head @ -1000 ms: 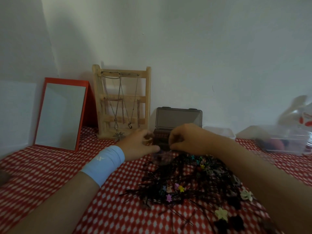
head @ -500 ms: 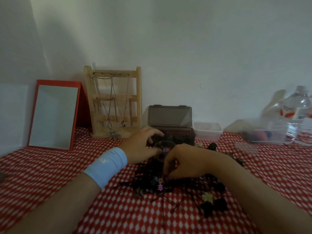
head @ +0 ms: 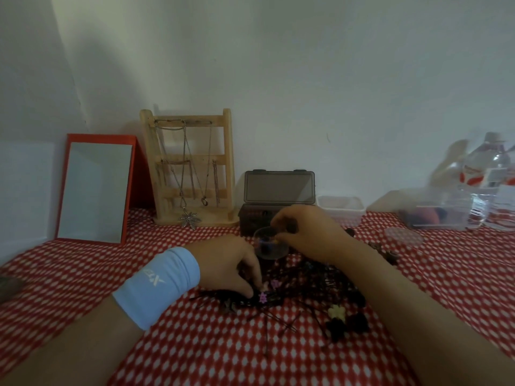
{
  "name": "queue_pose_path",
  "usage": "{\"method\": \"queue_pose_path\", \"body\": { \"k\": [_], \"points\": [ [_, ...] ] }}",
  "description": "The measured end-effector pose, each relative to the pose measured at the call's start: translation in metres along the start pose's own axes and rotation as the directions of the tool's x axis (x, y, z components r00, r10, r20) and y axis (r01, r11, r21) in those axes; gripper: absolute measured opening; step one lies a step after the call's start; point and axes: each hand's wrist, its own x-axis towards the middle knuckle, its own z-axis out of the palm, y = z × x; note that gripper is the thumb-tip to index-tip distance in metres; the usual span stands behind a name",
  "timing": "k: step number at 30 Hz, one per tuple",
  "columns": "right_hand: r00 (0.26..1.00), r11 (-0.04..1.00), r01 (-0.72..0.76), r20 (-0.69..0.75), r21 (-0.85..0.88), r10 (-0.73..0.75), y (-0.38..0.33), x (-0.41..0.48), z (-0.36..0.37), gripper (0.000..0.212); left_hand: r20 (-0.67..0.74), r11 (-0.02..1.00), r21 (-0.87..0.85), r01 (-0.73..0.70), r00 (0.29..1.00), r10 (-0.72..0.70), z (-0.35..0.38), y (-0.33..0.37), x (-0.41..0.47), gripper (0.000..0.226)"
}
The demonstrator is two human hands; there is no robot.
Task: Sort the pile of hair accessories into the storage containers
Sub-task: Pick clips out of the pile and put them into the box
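A pile of hair accessories, dark bobby pins and small flower clips, lies on the red checked cloth. My left hand, with a light blue wristband, reaches down into the pile's left side, fingertips curled beside a purple flower clip. What they hold is hidden. My right hand hovers over a small clear round cup with a few coloured clips inside, and pinches a small dark piece over the rim. Behind the cup stands an open dark storage box, with a small clear tub to its right.
A wooden jewellery stand and a red-framed mirror lean on the wall at back left. At right are a larger clear container, a round lid and water bottles. A yellow flower clip lies near.
My left hand left the cup and moved down into the pile. My right hand rose from the pile to above the cup. The camera shifted slightly.
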Motion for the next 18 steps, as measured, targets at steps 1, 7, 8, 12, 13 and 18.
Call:
{"method": "queue_pose_path", "body": {
  "k": [1, 7, 8, 12, 13, 18],
  "points": [
    [1.0, 1.0, 0.02, 0.003, -0.009, -0.02, -0.001, -0.001, 0.0, 0.017, -0.007, 1.0, -0.01, -0.001, 1.0, 0.001, 0.001, 0.0, -0.001, 0.018],
    [0.913, 0.993, 0.113, 0.391, 0.032, -0.117, -0.016, -0.014, -0.001, 0.009, -0.025, 1.0, -0.027, -0.007, 1.0, 0.007, 0.0, -0.003, -0.005, 0.014],
    [0.901, 0.993, 0.117, 0.42, 0.017, -0.113, -0.017, -0.015, 0.002, 0.01, -0.027, 1.0, -0.018, 0.0, 1.0, 0.0, 0.0, -0.003, -0.005, 0.016],
    [0.893, 0.993, 0.115, 0.437, 0.018, -0.111, -0.015, -0.016, 0.007, 0.015, -0.039, 1.0, 0.002, 0.024, 0.999, -0.024, 0.005, -0.005, -0.004, 0.029],
    [0.894, 0.993, 0.111, 0.435, 0.028, -0.112, -0.015, -0.016, 0.005, 0.016, -0.045, 1.0, 0.007, 0.024, 0.999, -0.024, 0.005, -0.005, -0.004, 0.028],
    [0.91, 0.99, 0.108, 0.393, 0.09, -0.135, -0.016, -0.017, -0.005, 0.026, -0.071, 0.999, -0.035, 0.02, 0.997, -0.023, 0.003, -0.006, -0.004, 0.021]
  ]
}}
